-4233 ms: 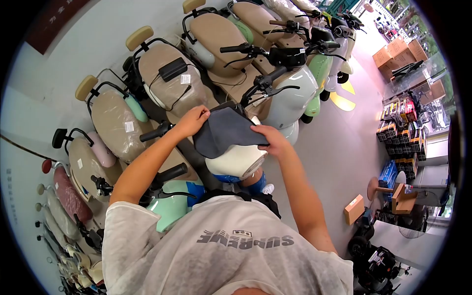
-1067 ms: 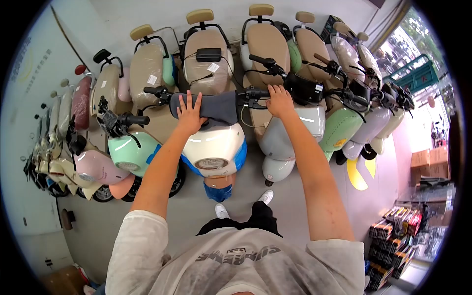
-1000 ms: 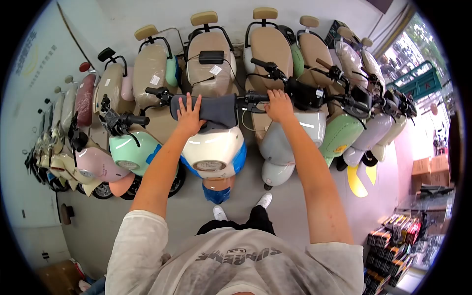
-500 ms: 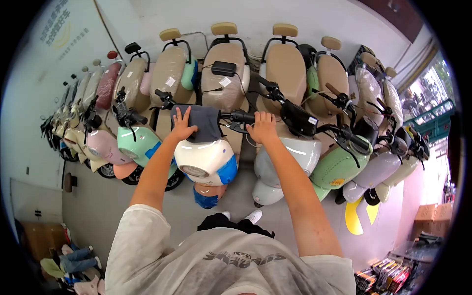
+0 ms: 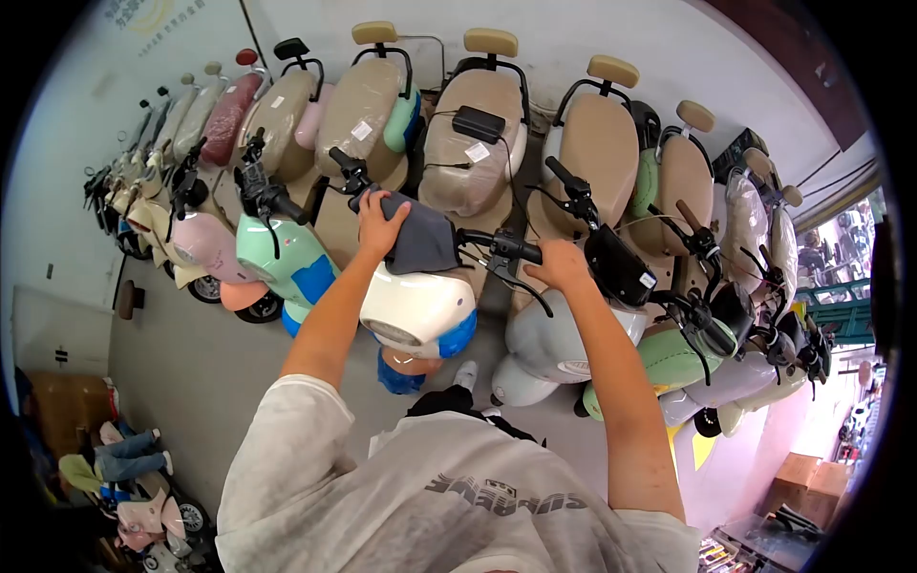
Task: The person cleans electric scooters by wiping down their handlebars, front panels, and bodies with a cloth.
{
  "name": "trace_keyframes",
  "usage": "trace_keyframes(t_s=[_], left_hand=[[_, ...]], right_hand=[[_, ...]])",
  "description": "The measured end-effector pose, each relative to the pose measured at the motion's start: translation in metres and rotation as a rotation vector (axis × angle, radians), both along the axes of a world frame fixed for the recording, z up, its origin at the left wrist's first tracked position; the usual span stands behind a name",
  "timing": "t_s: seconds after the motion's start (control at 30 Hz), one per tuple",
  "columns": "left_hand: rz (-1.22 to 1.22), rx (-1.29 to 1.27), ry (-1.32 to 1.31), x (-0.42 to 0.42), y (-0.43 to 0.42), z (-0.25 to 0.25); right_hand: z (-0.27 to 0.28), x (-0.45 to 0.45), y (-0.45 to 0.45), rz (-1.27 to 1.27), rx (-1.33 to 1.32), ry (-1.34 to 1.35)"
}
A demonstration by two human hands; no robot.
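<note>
The cream electric scooter [image 5: 420, 307] with blue film on its side is in front of me. My left hand [image 5: 382, 229] lies on the left part of its dark grey dash cover [image 5: 425, 239], fingers stretched over the surface. My right hand [image 5: 564, 265] is closed around the outer end of the black handlebar grip [image 5: 516, 250] on the right. A brake lever [image 5: 535, 294] sticks out below that grip. The scooter's left grip [image 5: 346, 162] stands free beyond my left hand. A black charger box [image 5: 479, 123] sits on the plastic-wrapped seat [image 5: 463, 172].
A grey scooter [image 5: 544, 334] with a black display [image 5: 621, 267] stands close on the right, beside a green scooter [image 5: 683, 358]. On the left are a mint scooter [image 5: 277, 253] and a pink scooter [image 5: 205, 250]. Cardboard boxes [image 5: 812, 477] are at lower right.
The handlebar and dash cover now appear tilted, right side lower. My left hand has shifted up along the cover, and my right hand remains at the grip end. The camera view has turned.
</note>
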State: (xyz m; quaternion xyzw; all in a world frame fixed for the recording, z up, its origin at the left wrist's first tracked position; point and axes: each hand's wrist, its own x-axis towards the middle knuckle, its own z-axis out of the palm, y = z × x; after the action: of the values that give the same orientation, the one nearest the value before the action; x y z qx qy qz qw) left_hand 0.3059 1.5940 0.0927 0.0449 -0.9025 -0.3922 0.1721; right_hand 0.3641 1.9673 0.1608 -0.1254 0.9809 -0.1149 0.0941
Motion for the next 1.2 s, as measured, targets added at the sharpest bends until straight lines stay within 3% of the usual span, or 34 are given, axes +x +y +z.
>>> trace_keyframes(t_s=[0.2,0.27,0.37,0.47,0.67,0.77,0.83,0.87,0.97,1.03,1.1,1.13,1.2], left_hand=[[0.081,0.061,0.230,0.012,0.026,-0.009],[0.011,-0.318,0.305,0.026,0.037,0.009],[-0.120,-0.409,0.295,0.041,0.067,0.021],[-0.390,-0.249,0.306,0.045,0.086,0.028],[-0.365,0.022,0.276,0.040,0.095,0.041],[-0.353,0.155,0.236,0.044,0.086,0.047],[-0.313,0.593,0.039,0.044,0.082,0.047],[-0.343,0.622,0.042,0.042,0.080,0.047],[-0.355,0.701,-0.027,0.043,0.087,0.060],[-0.379,0.720,-0.041,0.041,0.089,0.058],[-0.398,0.613,-0.033,0.042,0.092,0.064],[-0.406,0.611,-0.030,0.041,0.094,0.065],[-0.479,0.702,-0.015,0.041,0.097,0.069]], right_hand=[[-0.010,-0.004,0.001,-0.037,0.015,0.028],[-0.004,-0.002,-0.004,-0.051,0.034,0.022],[-0.004,-0.003,-0.004,-0.063,0.035,0.006],[-0.004,-0.003,-0.005,-0.081,0.053,0.011],[0.001,-0.005,-0.004,-0.083,0.076,-0.023],[0.008,0.000,-0.008,-0.052,-0.043,-0.047],[0.020,0.008,-0.028,0.030,-0.390,0.616],[0.026,0.013,-0.038,0.026,-0.395,0.619],[0.035,0.032,-0.070,-0.112,-0.501,0.463],[0.037,0.039,-0.088,-0.260,-0.681,0.044],[0.011,0.035,-0.096,-0.287,-0.840,0.032],[0.008,0.033,-0.097,-0.314,-0.997,0.022],[0.013,0.036,-0.090,-0.314,-1.063,-0.054]])
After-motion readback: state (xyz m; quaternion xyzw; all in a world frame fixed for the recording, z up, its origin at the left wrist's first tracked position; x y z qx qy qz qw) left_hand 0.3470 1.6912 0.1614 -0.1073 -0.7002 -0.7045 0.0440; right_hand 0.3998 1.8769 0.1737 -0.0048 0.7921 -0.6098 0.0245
